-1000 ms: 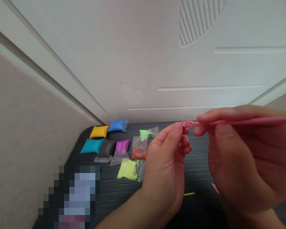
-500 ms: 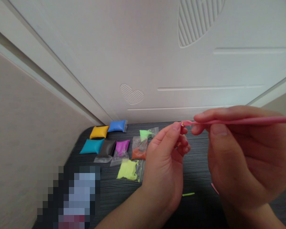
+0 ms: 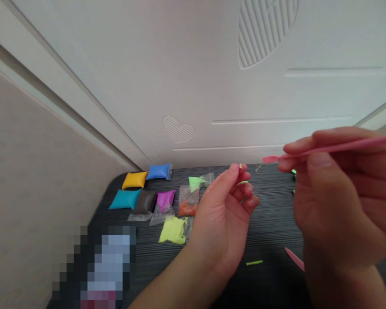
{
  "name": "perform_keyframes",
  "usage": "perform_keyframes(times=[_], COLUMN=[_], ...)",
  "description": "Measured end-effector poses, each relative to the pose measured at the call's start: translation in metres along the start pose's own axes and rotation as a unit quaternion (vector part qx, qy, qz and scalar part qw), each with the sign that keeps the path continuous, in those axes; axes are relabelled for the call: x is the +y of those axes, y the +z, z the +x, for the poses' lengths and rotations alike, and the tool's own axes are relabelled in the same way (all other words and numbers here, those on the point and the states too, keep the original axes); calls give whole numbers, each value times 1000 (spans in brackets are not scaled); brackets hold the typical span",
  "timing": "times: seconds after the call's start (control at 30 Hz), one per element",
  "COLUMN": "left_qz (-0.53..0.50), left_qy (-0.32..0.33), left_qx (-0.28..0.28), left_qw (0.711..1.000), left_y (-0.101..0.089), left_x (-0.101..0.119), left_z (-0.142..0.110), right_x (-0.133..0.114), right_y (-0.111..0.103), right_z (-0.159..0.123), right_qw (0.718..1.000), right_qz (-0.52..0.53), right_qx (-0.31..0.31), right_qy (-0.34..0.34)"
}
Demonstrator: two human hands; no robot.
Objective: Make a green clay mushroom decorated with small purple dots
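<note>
My left hand (image 3: pixel 225 214) is raised over the dark table (image 3: pixel 270 214), its thumb and fingertips pinched on a tiny yellow-green piece (image 3: pixel 241 166). My right hand (image 3: pixel 341 201) is closed around a long thin pink tool (image 3: pixel 328 149) whose flat tip points left, a short gap away from the left fingertips. Several small bags of coloured material lie to the left of my hands: yellow bag (image 3: pixel 134 180), blue bag (image 3: pixel 159 171), teal bag (image 3: pixel 125 199), black bag (image 3: pixel 144 202), magenta bag (image 3: pixel 165 200), orange bag (image 3: pixel 188 201), green bag (image 3: pixel 197 181) and lime bag (image 3: pixel 173 229).
A white panelled door (image 3: pixel 228 86) with heart reliefs stands just behind the table. A beige wall (image 3: pixel 35 171) runs along the left. A small lime sliver (image 3: pixel 254 262) and a second pink tool (image 3: pixel 294 259) lie on the table near my wrists. A blurred object (image 3: pixel 103 266) sits bottom left.
My right hand has drawn the pink tool up and to the right, away from the left fingertips. The left hand keeps its pinch and has barely moved.
</note>
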State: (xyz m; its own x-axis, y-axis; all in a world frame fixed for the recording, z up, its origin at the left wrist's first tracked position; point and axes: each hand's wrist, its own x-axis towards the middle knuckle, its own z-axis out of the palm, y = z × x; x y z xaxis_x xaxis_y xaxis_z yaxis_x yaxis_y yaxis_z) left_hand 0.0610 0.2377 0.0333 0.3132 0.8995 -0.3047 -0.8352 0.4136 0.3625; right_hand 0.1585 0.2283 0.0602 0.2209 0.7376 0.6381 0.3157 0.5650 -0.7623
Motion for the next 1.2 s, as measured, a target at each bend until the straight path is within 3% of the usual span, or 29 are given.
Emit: perform_keyframes(times=[0.1,0.17,0.27,0.33,0.43,0.5,0.63,0.77,0.9,0.97,1.03,1.13,1.2], left_qz=[-35,-51,-64,-66,-67,-68,-59,-43,-30,-20,-3,26,41], left_qy=[-37,-50,-55,-51,-42,-35,-24,-17,-8,-4,2,13,16], left_qx=[-26,-39,-57,-66,-74,-75,-71,-66,-65,-68,-70,-70,-66], left_qw=[998,997,995,994,994,994,995,997,997,998,998,997,997], left_y=[1,2,4,5,5,6,6,7,6,5,6,7,7], left_x=[5,8,12,14,17,19,20,17,13,11,8,3,0], left_z=[-2,-5,-10,-12,-14,-14,-14,-14,-14,-13,-13,-14,-16], right_x=[3,5,10,17,33,47,72,89,93,85,65,24,0], right_y=[-3,-9,-24,-35,-50,-58,-69,-71,-67,-65,-62,-56,-49], right_z=[1,2,2,0,-11,-26,-61,-84,-84,-74,-59,-34,-23], right_qw=[995,995,989,967,902,858,780,751,758,779,824,919,955], right_qz=[-2,-38,-111,-185,-283,-322,-410,-459,-467,-457,-428,-318,-254], right_qx=[97,86,-33,-141,-310,-386,-461,-469,-449,-422,-364,-225,-148], right_qy=[16,35,91,104,103,108,102,79,74,77,76,53,30])
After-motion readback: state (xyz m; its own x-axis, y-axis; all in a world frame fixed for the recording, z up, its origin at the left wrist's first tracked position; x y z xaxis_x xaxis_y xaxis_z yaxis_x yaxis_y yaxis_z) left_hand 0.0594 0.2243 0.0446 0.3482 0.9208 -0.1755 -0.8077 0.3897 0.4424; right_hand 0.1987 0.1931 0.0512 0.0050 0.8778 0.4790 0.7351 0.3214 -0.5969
